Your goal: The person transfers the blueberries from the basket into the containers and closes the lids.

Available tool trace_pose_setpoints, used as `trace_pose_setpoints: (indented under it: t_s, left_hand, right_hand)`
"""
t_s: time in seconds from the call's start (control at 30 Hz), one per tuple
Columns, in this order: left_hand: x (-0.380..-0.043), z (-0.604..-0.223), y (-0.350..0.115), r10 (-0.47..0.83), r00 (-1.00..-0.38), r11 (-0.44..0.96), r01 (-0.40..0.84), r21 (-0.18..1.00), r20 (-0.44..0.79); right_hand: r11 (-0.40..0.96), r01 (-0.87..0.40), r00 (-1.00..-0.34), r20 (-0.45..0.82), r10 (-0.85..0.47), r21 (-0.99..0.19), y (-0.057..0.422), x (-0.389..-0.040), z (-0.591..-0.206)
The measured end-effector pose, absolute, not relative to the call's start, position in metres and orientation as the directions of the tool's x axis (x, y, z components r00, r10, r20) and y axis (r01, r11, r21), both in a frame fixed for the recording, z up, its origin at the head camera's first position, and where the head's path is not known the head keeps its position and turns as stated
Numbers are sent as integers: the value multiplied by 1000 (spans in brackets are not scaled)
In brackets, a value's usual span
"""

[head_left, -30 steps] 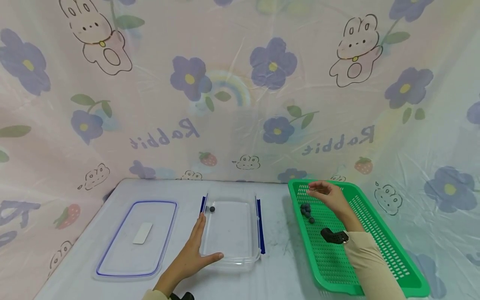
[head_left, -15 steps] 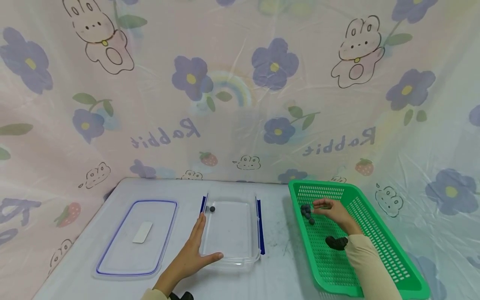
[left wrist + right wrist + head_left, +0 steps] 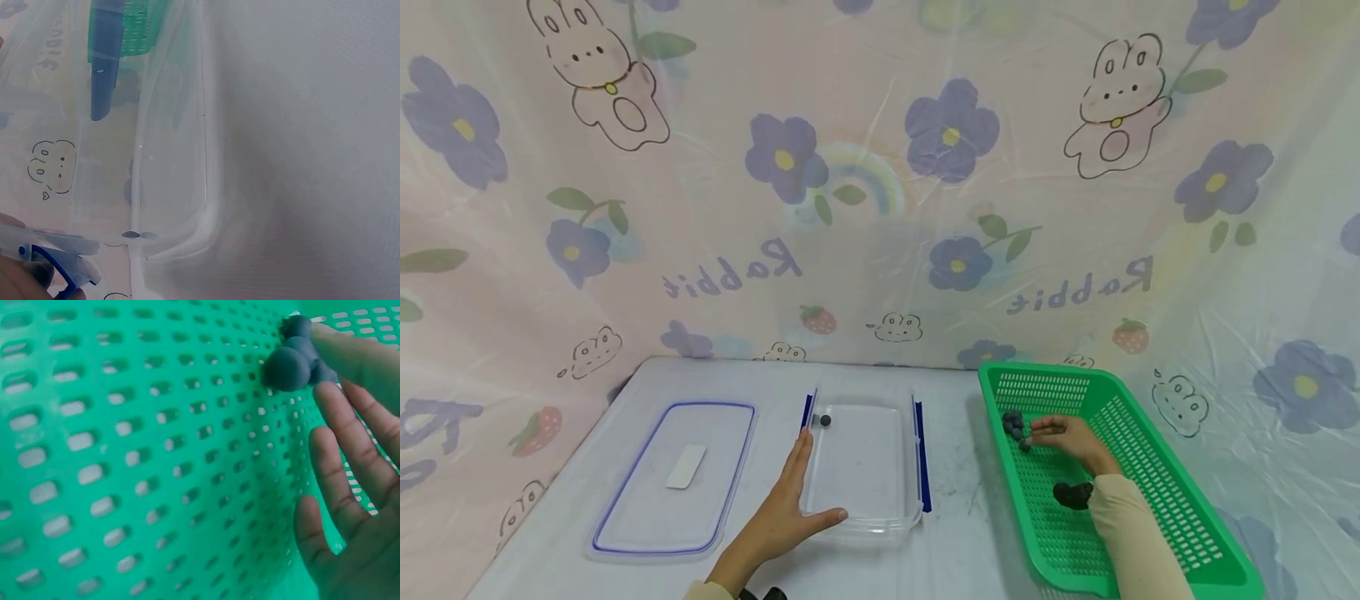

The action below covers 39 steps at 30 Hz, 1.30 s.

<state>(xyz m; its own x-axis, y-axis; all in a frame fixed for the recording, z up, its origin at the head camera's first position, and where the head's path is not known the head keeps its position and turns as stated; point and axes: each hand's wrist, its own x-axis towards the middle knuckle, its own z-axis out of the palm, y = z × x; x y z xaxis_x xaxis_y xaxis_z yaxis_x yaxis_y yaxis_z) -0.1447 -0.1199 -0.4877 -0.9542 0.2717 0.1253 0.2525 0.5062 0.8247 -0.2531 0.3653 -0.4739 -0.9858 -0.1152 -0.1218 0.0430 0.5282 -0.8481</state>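
Dark berries (image 3: 1012,419) lie right at nine o'clock of the nearer right hand (image 3: 1070,441), its grip unclenched; left hand (image 3: 781,510), fingers straight, rests around the clear box's (image 3: 859,475) eight o'clock!

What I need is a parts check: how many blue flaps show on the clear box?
2: the right flap, along the right side of the clear box; the left flap, opposite, partly behind the left hand, which might hide others.

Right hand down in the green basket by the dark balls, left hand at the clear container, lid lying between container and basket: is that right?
Not quite: the head view shows the lid lying to the left of the clear container, not between it and the green basket. The rest stands.
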Motion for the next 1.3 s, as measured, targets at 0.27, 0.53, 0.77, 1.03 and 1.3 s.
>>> trace_pose_setpoints:
  t_s: [0.27, 0.53, 0.77, 1.03, 1.3]
  left_hand:
    - [-144, -486, -119, 272, -953, 504, 259, 824, 133]
    - [-144, -487, -119, 265, -955, 510, 257, 821, 134]
    - [-144, -488, -119, 263, -954, 508, 263, 820, 143]
    - [-144, -488, -119, 264, -953, 499, 266, 825, 148]
    - [-144, -487, -119, 283, -951, 500, 257, 827, 124]
  right_hand:
    - [607, 22, -982, -133, -137, -795, 361, -256, -482]
    - [639, 19, -988, -113, -106, -769, 360, -256, -485]
    - [592, 32, -993, -91, -71, -806, 362, -256, -481]
    - [517, 17, -997, -53, -55, -856, 357, -255, -466]
    - [526, 1, -1000, -10, -15, -850, 352, -249, -444]
